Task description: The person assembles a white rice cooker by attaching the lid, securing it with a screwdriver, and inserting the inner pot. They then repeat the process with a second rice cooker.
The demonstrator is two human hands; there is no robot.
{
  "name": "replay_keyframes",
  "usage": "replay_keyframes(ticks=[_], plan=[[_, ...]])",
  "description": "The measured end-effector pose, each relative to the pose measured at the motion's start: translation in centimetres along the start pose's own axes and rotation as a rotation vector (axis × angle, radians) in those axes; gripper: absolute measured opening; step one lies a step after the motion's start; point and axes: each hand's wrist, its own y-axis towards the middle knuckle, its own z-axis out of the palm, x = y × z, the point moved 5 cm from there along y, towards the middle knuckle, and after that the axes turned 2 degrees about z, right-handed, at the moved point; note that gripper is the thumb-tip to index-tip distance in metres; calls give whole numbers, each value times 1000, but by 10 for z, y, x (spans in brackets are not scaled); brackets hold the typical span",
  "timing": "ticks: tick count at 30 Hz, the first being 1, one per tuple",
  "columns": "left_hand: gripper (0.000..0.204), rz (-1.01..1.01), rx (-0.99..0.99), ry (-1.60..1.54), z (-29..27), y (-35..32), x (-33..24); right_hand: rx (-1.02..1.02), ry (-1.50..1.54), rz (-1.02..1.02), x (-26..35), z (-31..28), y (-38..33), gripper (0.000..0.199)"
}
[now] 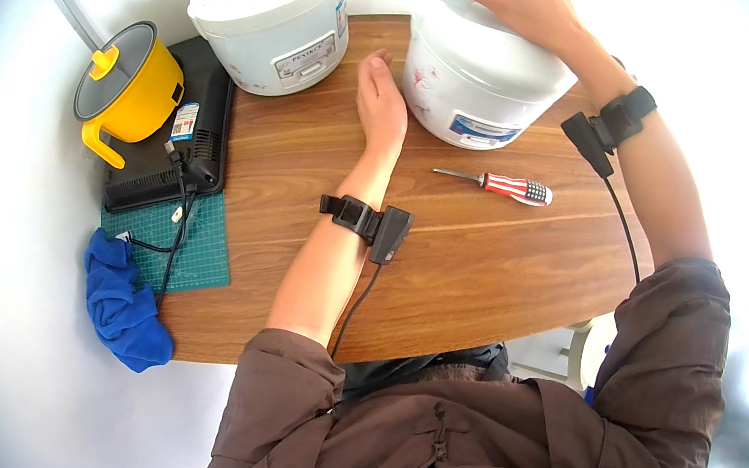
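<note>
A white rice cooker with a pink flower print and a blue front panel stands upright toward the back of the wooden table. My right hand rests over the far part of its lid, thumb stretched to the left; some of its fingers are hidden. Close by the cooker's left side is my left hand, its fingers extended and nothing in the palm. I cannot tell whether it touches the cooker. In front of the cooker lies a screwdriver with a red, white and blue handle.
Left of it stands a second white rice cooker. A yellow pot with a grey lid sits on a black appliance. A green cutting mat, black cable and blue cloth lie nearer along the left edge.
</note>
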Motion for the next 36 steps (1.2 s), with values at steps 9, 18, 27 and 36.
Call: replay_keyframes(ticks=[9, 18, 27, 36], plan=[[53, 177, 166, 197, 21, -17, -20, -65, -16, -95, -43, -5, -6, 59], [133, 331, 447, 396, 61, -50, -27, -133, 149, 47, -50, -8, -8, 63], [136, 287, 354, 339, 74, -67, -21, -143, 160, 45, -51, -3, -9, 63], [139, 208, 396, 351, 77, -68, -26, -165, 155, 10, -52, -5, -9, 64]])
